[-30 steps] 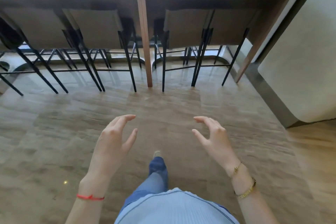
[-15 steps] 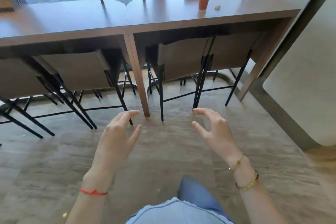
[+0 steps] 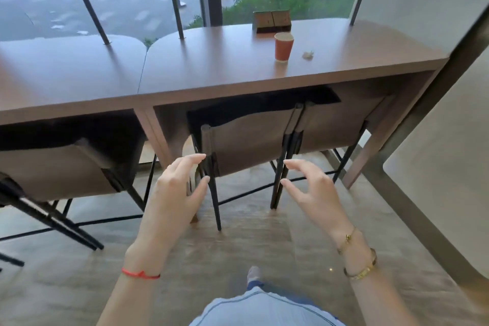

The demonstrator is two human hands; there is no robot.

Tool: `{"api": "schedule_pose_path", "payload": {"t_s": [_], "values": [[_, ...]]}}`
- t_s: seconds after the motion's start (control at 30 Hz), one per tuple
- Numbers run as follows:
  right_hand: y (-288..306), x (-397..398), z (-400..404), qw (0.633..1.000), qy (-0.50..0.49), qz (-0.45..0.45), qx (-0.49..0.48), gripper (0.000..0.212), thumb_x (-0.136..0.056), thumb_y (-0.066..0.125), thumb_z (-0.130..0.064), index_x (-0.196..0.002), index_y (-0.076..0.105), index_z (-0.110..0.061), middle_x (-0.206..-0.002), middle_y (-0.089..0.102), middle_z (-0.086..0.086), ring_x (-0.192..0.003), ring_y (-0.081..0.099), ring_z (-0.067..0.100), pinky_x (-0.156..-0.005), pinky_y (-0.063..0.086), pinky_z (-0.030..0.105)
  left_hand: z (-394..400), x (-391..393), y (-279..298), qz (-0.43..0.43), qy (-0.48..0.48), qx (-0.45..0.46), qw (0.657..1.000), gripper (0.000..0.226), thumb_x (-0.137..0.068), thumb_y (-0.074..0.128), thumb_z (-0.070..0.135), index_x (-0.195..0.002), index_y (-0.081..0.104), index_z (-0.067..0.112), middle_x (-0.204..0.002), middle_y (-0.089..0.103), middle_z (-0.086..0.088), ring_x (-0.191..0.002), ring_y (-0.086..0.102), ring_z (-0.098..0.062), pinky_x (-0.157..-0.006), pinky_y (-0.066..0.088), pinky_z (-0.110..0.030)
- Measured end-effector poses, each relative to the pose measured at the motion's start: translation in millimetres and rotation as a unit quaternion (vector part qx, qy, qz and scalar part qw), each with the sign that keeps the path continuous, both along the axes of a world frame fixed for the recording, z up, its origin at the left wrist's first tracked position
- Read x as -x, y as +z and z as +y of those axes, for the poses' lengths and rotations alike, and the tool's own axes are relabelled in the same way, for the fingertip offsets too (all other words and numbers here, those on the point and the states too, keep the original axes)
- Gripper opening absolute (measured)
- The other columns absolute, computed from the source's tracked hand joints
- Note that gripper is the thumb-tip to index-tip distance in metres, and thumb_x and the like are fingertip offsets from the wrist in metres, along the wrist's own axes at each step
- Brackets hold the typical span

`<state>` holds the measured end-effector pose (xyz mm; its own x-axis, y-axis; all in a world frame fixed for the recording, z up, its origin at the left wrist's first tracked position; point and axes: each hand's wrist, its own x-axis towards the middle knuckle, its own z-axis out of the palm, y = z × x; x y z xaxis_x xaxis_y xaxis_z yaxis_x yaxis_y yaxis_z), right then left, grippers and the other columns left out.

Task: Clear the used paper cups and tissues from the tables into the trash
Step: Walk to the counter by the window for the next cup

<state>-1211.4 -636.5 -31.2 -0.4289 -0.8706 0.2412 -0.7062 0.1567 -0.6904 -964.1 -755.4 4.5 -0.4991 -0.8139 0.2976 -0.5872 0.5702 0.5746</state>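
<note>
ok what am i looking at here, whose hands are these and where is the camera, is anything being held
There is no machine here. The camera sits on a person's head and looks forward and down, so you see their own two arms. The left hand, with a red string at the wrist, and the right hand, with gold bracelets, are both open and hold nothing. Ahead is a long brown table by a window, with chairs tucked under it. On the table stand an orange paper cup, a small crumpled tissue to its right, and a wooden box behind the cup. Cup and tissue are still untouched.
</note>
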Motion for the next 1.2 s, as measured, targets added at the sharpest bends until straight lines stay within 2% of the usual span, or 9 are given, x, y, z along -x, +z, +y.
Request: {"api": "schedule_pose_path", "payload": {"t_s": [0.07, 0.13, 0.23, 0.33, 0.47, 0.73, 0.9, 1.07, 1.2], "values": [[12, 39, -35, 1.000, -0.007, 0.009, 0.015, 0.037, -0.086, 0.066, -0.027, -0.123, 0.059, -0.023, -0.117, 0.062, -0.012, -0.113, 0.053, 0.003, -0.099, 0.041, 0.019, -33, 37, 9, 0.003, -0.001, 0.012, 1.000, 0.045, -0.089, 0.066, 0.023, -0.132, 0.054, 0.019, -0.128, 0.060, 0.004, -0.118, 0.056, -0.012, -0.100, 0.043, -0.025], [24, 77, -68, 0.999, -0.016, 0.016, 0.023, 0.038, -0.087, 0.065, -0.026, -0.123, 0.059, -0.021, -0.117, 0.062, -0.011, -0.113, 0.054, 0.007, -0.099, 0.042, 0.022, -66, 74, 17, 0.012, -0.003, 0.017, 1.000, 0.045, -0.089, 0.064, 0.025, -0.133, 0.053, 0.021, -0.128, 0.059, 0.006, -0.115, 0.057, -0.011, -0.098, 0.040, -0.018], [37, 121, -108, 0.999, -0.023, 0.020, 0.025, 0.037, -0.087, 0.065, -0.027, -0.123, 0.059, -0.022, -0.116, 0.063, -0.009, -0.113, 0.054, 0.008, -0.100, 0.043, 0.026, -107, 117, 25, 0.038, -0.013, 0.006, 0.999, 0.044, -0.090, 0.063, 0.028, -0.133, 0.052, 0.024, -0.126, 0.059, 0.009, -0.114, 0.055, -0.006, -0.097, 0.041, -0.021], [45, 167, -149, 0.999, -0.040, 0.018, 0.029, 0.036, -0.087, 0.065, -0.026, -0.122, 0.059, -0.021, -0.116, 0.063, -0.008, -0.112, 0.055, 0.009, -0.099, 0.044, 0.028, -152, 162, 29, 0.038, -0.022, 0.011, 0.999, 0.043, -0.090, 0.062, 0.030, -0.131, 0.051, 0.027, -0.124, 0.058, 0.011, -0.105, 0.056, -0.005, -0.090, 0.041, -0.019], [49, 219, -200, 0.997, -0.066, 0.030, 0.023, 0.036, -0.087, 0.065, -0.025, -0.122, 0.059, -0.018, -0.116, 0.063, -0.004, -0.108, 0.054, 0.010, -0.093, 0.041, 0.021, -212, 220, 28, 0.031, -0.045, 0.020, 0.998, 0.047, -0.090, 0.063, 0.032, -0.134, 0.048, 0.025, -0.126, 0.058, 0.010, -0.114, 0.055, -0.007, -0.093, 0.043, -0.023], [50, 318, -304, 0.993, -0.107, 0.054, 0.003, 0.033, -0.088, 0.065, -0.023, -0.120, 0.060, -0.015, -0.118, 0.061, 0.000, -0.109, 0.055, 0.012, -0.093, 0.035, 0.018, -316, 334, 16, 0.045, -0.080, 0.017, 0.996, 0.063, -0.085, 0.069, 0.031, -0.139, 0.040, 0.020, -0.127, 0.056, 0.003, -0.111, 0.056, -0.013, -0.089, 0.046, -0.029], [44, 368, -362, 0.988, -0.134, 0.077, -0.023, 0.031, -0.088, 0.064, -0.022, -0.118, 0.060, -0.013, -0.117, 0.061, 0.005, -0.107, 0.057, 0.019, -0.088, 0.038, 0.020, -355, 388, 8, 0.038, -0.098, -0.004, 0.994, 0.082, -0.080, 0.072, 0.039, -0.147, 0.028, 0.021, -0.135, 0.051, 0.001, -0.116, 0.054, -0.016, -0.088, 0.046, -0.030], [26, 399, -397, 0.983, -0.150, 0.086, -0.054, 0.030, -0.088, 0.062, -0.022, -0.117, 0.061, -0.015, -0.118, 0.061, 0.006, -0.109, 0.051, 0.024, -0.085, 0.037, 0.022, -372, 426, 2, 0.030, -0.111, -0.041, 0.993, 0.101, -0.073, 0.072, 0.050, -0.151, 0.016, 0.021, -0.140, 0.048, 0.000, -0.121, 0.052, -0.016, -0.087, 0.045, -0.031], [8, 411, -412, 0.983, -0.142, 0.081, -0.087, 0.027, -0.087, 0.058, -0.019, -0.113, 0.062, -0.016, -0.114, 0.060, 0.006, -0.108, 0.047, 0.026, -0.084, 0.038, 0.027, -375, 446, -3, 0.031, -0.104, -0.079, 0.991, 0.105, -0.073, 0.076, 0.047, -0.152, 0.010, 0.024, -0.146, 0.044, 0.001, -0.126, 0.049, -0.017, -0.091, 0.045, -0.034]]}}
